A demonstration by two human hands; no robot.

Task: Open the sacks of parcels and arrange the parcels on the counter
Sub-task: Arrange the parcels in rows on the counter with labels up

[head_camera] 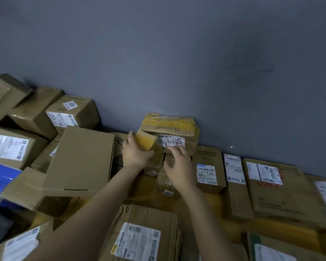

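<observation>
The left hand [135, 154] grips the left end of a small parcel [170, 143]. This parcel has yellow tape and a white label with a number written by hand. The fingers of the left hand are curled around the taped end and the thumb points up along the edge. The right hand [179, 164] is at the front of the same parcel. Its fingers are spread and only lightly bent, and the tips touch the face just under the label. It seems to steady the parcel more than to hold it.

The parcel is at the back of the counter [215, 202], close to the grey wall [177, 53]. At 12 o'clock from the hands, a second yellow-taped parcel [167, 123] lies on top of it or just behind it; I cannot tell which.

At 3 o'clock there is already a tidy row along the wall: an upright box [208, 168], a narrow box [235, 172] and a wide flat box [271, 181], side by side with the labels up. At 9 o'clock the boxes are in a loose, tilted heap, with a plain brown box [81, 159] leaning over the others. At 6 o'clock lies a crumpled box [145, 232].

No sack is in view. I judge that the right part is arranged, and that the heap on the left and the held parcel are not yet in place.
</observation>
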